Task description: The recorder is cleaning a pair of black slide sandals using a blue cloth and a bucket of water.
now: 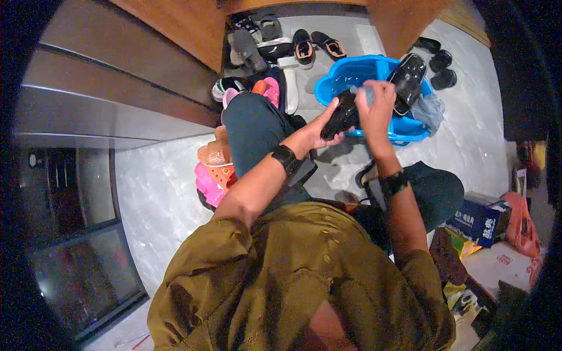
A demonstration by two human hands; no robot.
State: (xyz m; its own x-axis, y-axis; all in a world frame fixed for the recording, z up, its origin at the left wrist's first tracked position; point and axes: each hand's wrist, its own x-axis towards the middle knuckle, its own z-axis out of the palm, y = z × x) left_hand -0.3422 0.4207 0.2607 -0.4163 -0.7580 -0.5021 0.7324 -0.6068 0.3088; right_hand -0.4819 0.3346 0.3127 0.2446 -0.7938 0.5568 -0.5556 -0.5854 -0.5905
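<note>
My left hand (322, 129) grips a dark, wet-looking shoe (340, 116) by its near end, over the near left edge of a blue plastic basin (322, 90). Against the shoe's far end, my right hand (376, 103) has its fingers bent round a light grey-blue cloth (368, 94), partly hidden by the fingers. The basin has a dividing wall, and its left part seems to hold water. A shiny black slipper (410, 81) leans across the basin's right side. Beside it, a crumpled grey-blue cloth (428, 112) hangs over the rim.
Black shoes with pink linings (304, 48) and several other shoes stand beyond the basin. Pink and orange clogs (215, 182) lie by my left leg. Dark footwear (443, 79) is at the far right. Boxes (474, 219) and a red plastic bag (520, 223) stand at the right.
</note>
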